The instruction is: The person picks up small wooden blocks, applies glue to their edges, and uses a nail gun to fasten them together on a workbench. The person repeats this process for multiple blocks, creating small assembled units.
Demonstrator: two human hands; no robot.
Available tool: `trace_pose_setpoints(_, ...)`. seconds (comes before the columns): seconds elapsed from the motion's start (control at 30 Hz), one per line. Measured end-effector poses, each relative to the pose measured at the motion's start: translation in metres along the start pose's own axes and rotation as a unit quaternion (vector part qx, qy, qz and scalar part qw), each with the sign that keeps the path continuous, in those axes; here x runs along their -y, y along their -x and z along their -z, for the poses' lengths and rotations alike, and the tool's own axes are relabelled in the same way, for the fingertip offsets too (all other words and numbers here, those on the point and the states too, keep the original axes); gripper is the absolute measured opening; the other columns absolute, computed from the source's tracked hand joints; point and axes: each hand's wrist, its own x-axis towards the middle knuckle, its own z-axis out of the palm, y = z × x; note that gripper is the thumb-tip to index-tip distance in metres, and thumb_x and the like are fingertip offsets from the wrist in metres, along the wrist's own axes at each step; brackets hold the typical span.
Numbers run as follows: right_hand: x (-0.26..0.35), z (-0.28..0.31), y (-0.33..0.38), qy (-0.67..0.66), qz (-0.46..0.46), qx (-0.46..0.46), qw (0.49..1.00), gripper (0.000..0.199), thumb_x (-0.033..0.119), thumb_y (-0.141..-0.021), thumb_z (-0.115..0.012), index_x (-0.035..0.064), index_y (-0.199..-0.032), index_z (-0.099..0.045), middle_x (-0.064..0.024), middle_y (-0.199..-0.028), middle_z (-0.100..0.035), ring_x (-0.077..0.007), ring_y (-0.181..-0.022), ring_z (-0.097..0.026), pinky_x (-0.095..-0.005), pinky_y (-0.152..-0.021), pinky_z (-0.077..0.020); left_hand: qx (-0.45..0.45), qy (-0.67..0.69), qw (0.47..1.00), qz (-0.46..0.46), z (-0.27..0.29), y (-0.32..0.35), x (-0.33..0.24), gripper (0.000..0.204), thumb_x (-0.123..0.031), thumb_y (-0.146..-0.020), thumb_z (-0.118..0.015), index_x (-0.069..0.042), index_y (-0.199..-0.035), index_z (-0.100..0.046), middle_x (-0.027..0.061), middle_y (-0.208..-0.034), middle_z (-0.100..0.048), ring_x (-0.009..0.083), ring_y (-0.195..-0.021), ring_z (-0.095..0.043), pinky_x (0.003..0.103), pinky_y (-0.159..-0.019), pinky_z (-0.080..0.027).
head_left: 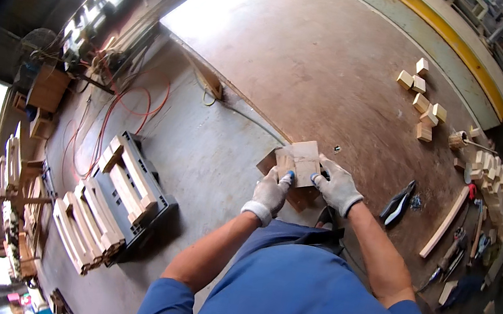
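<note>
A pale, squarish wooden piece (307, 156) is held at the near edge of the table, right in front of my body. My left hand (270, 194), in a light work glove, grips its left side with the thumb on top. Against its right side is my right hand (340, 187), gloved too, thumb and fingers closed on the edge. Darker wood (301, 199) shows beneath the piece, partly hidden by it and by my left hand. Blue shows at the glove fingertips.
Pliers (397, 203) with black-and-white handles lie right of my hands. Several small wooden blocks (428, 116) sit farther right, with a mallet (458, 140), a wood strip (445, 222) and stacked blocks (492, 172) nearby. Wooden frames (100, 218) rest on a dark pallet (155, 204) at left; orange hose (119, 100) crosses the floor.
</note>
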Motion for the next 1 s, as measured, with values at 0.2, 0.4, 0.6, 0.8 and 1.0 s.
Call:
trace_pose_setpoints(0.2,-0.011,0.009,-0.021,-0.029,0.1,0.073,0.992,0.054,0.019,-0.096,-0.065,0.0044,-0.148,-0.056,-0.0232,-0.141,-0.063,-0.0399,-0.13,-0.06,-0.0433,-0.11,-0.0484,-0.055,0.238,0.965,0.097,-0.038,0.01,0.035,0.044,-0.038,-0.11,-0.058,0.003,-0.125,-0.066,0.0103,-0.102,-0.071,0.0173,-0.088,-0.067,0.033,-0.072,-0.061)
trace_pose_setpoints(0.4,-0.027,0.006,-0.028,-0.093,0.097,0.077,0.988,0.047,0.02,-0.098,-0.067,0.0037,-0.142,-0.062,-0.0208,-0.139,-0.065,-0.0374,-0.127,-0.063,-0.0411,-0.108,-0.0505,-0.07,0.28,0.947,0.138,-0.048,0.011,0.029,0.042,-0.036,-0.109,-0.058,0.001,-0.129,-0.063,0.0108,-0.109,-0.068,0.0178,-0.088,-0.068,0.033,-0.073,-0.064)
trace_pose_setpoints(0.6,-0.033,0.001,-0.032,-0.153,0.067,0.064,0.984,0.043,0.021,-0.099,-0.067,0.0044,-0.138,-0.066,-0.0198,-0.136,-0.068,-0.0337,-0.122,-0.068,-0.0388,-0.104,-0.0534,-0.065,0.331,0.93,0.147,-0.06,0.006,0.037,0.039,-0.034,-0.109,-0.06,-0.001,-0.129,-0.063,0.0087,-0.111,-0.068,0.0171,-0.089,-0.068,0.032,-0.074,-0.064)
trace_pose_setpoints(0.8,-0.012,0.019,-0.002,-0.066,0.042,-0.063,0.995,0.039,0.023,-0.098,-0.069,0.0031,-0.131,-0.07,-0.0199,-0.125,-0.073,-0.0335,-0.113,-0.072,-0.0396,-0.1,-0.0551,-0.074,0.392,0.91,0.114,-0.056,0.013,0.019,0.045,-0.036,-0.105,-0.066,-0.004,-0.137,-0.058,0.0055,-0.109,-0.068,0.0149,-0.089,-0.067,0.03,-0.074,-0.06)
trace_pose_setpoints(1.0,0.101,0.105,0.083,-0.325,0.058,0.159,0.93,0.035,0.01,-0.093,-0.075,0.0,-0.127,-0.071,-0.0154,-0.114,-0.076,-0.0149,-0.099,-0.071,-0.0334,-0.086,-0.06,-0.16,0.249,0.955,0.028,-0.036,0.014,0.027,0.085,-0.03,-0.091,-0.085,0.0,-0.156,-0.041,0.0081,-0.108,-0.066,0.0147,-0.087,-0.059,0.03,-0.077,-0.053)
